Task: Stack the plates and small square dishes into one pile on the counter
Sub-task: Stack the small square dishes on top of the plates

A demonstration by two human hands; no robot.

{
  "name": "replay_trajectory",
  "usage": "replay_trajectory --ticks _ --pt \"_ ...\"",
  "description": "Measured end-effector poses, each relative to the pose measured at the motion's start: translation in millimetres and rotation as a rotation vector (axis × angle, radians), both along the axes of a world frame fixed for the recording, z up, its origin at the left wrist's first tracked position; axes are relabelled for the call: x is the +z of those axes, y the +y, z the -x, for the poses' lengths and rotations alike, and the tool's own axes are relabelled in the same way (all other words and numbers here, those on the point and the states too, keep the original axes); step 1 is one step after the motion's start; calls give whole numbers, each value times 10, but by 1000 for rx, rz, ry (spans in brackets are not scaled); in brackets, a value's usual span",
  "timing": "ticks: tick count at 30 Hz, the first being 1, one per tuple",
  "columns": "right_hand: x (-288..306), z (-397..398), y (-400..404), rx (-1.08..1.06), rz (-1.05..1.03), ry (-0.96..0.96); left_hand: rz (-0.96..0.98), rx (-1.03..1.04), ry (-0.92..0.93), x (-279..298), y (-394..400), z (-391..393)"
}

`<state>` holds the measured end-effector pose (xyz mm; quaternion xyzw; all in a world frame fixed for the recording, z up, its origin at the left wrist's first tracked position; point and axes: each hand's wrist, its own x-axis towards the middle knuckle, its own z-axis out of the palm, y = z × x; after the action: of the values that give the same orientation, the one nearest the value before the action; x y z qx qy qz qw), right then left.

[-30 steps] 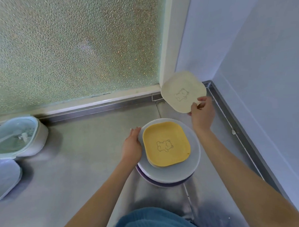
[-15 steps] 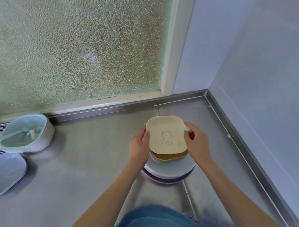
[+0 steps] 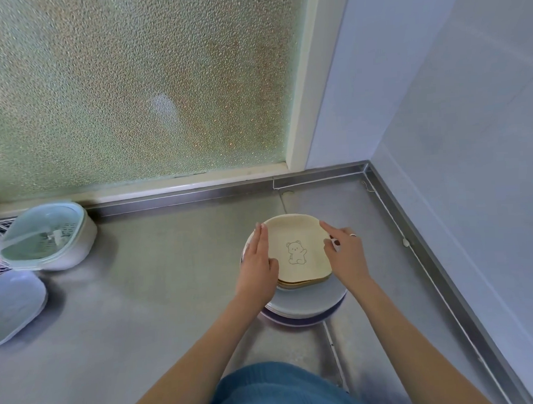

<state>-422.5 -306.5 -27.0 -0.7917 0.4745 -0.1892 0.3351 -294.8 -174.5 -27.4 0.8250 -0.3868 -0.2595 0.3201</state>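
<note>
The pile is sitting on the steel tabletop [image 3: 159,298] toward its far right corner, clear of both raised edges. A cream square dish [image 3: 297,246] with a bear outline is lying on top, directly over a yellow square dish [image 3: 305,282] whose near edge alone is showing. Beneath these, a white round plate [image 3: 306,301] is resting on a purple plate [image 3: 298,320]. The left hand [image 3: 257,263] is pressing flat against the cream dish's left edge, fingers extended; its grip is wide, not closed on anything. The right hand [image 3: 345,255] is touching the dish's right edge with its fingertips, grip loose and partly curled. At the tabletop's left edge, a lidded green-and-white container [image 3: 47,239] is standing beside a pale shallow dish [image 3: 13,304].
</note>
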Motion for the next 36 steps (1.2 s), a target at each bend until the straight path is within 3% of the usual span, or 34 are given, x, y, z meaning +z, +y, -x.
replay_trajectory --ticks 18,20,24,26,30,36 --pt "-62 -36 -55 4 -192 -135 -68 -124 -141 -76 87 -14" --pt "-46 29 -71 -29 -267 -189 -51 -82 -70 -97 127 -40" --pt "-151 226 -116 -164 -288 -209 92 233 310 -188 163 -137" --pt "-245 312 -134 -209 -327 -180 47 251 424 -246 196 -173" --pt "-432 354 -78 -181 -522 -182 -31 156 449 -285 258 -170" --pt "-508 260 -11 -226 -534 -168 15 228 468 -288 270 -144"
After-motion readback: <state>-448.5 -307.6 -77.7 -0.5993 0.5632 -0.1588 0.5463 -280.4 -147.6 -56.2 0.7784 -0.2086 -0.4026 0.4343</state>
